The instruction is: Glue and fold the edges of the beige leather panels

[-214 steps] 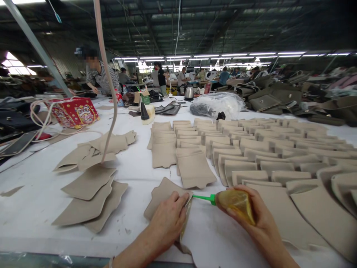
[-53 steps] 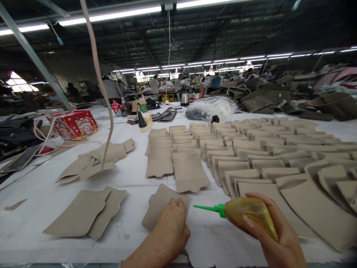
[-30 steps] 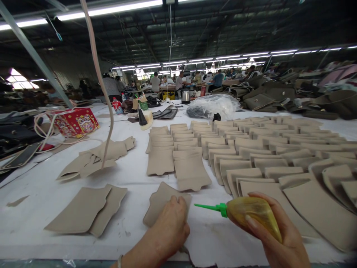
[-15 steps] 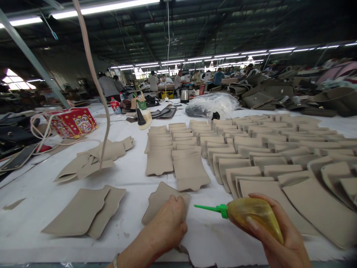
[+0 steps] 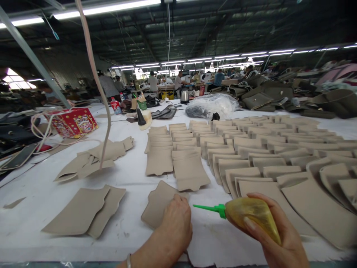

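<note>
My right hand (image 5: 281,234) is wrapped round a squeeze bottle (image 5: 251,214) of yellowish glue. Its long green nozzle (image 5: 208,209) points left, just off the knuckles of my left hand (image 5: 177,223). Curled fingers of that left hand grip the right edge of a beige leather piece (image 5: 157,203) lying on the white table; the fingertips are partly hidden. To the left, two more beige pieces (image 5: 80,210) overlap. Beyond my hands, rows of folded beige pieces (image 5: 242,167) cover the right side.
A hanging cable (image 5: 96,74) comes down to a loose pile of beige pieces (image 5: 92,160). Further back are a red gift bag (image 5: 74,123), a clear plastic bag (image 5: 214,104), a kettle (image 5: 184,96) and dark bags (image 5: 267,95). Several people work in the background.
My left hand has shifted slightly right and turned along the leather piece's edge. The bottle in my right hand has moved a touch left.
</note>
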A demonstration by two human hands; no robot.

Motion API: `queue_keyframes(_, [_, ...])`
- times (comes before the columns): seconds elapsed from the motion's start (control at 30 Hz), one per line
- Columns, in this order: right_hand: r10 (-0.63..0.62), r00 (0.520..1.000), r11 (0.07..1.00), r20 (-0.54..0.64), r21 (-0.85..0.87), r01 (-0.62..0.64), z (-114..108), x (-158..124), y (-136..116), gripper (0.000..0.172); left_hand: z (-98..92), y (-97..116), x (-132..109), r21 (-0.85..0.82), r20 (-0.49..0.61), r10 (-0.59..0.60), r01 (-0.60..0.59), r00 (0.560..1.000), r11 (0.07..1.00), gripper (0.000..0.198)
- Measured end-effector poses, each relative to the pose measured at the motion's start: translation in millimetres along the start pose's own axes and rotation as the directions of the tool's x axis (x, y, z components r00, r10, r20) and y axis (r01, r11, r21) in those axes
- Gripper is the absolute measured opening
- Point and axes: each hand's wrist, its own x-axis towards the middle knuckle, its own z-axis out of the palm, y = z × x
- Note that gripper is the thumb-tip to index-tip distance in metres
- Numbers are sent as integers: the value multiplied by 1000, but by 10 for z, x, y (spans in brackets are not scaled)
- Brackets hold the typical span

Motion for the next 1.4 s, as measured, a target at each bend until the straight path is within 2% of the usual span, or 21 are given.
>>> queue_keyframes(0.13, [-13,999,998,34,-59,15,-25,20,-45,44,2,-27,9,31,-1,27,-27,1000,999,41])
queue_keyframes(0.27, [29,1000,997,10,-72,-28,100,-4,-191,45,-1,-141,49,55,-35,40,-38,999,998,45])
queue_keyframes(0.43, [-18,1000,995,18,-95,20,204,-2,-206,43,-26,-276,55,-101,-94,163,-172,982,980,35])
queue_keyframes(0.53, [-119,990,977,81,-169,132,170,52,-115,43,-17,-311,54,-216,-158,237,-268,959,939,34])
queue_keyframes(0.67, [-273,935,900,226,-284,331,155,139,-27,41,32,-340,98,-253,-205,255,-303,945,919,28])
queue_keyframes(0.93, [-341,892,828,296,-354,434,247,164,-43,39,69,-379,116,-244,-220,261,-312,940,918,25])
queue_keyframes(1.1, [-272,912,856,307,-356,375,243,183,-76,40,40,-391,105,-221,-207,281,-325,937,920,24])
queue_keyframes(1.3, [-224,953,899,202,-334,282,266,193,-89,39,36,-397,106,-240,-189,271,-312,944,919,26])
queue_keyframes(1.4, [-142,958,937,249,-278,211,264,155,-86,41,39,-404,106,-250,-180,284,-323,942,913,28])
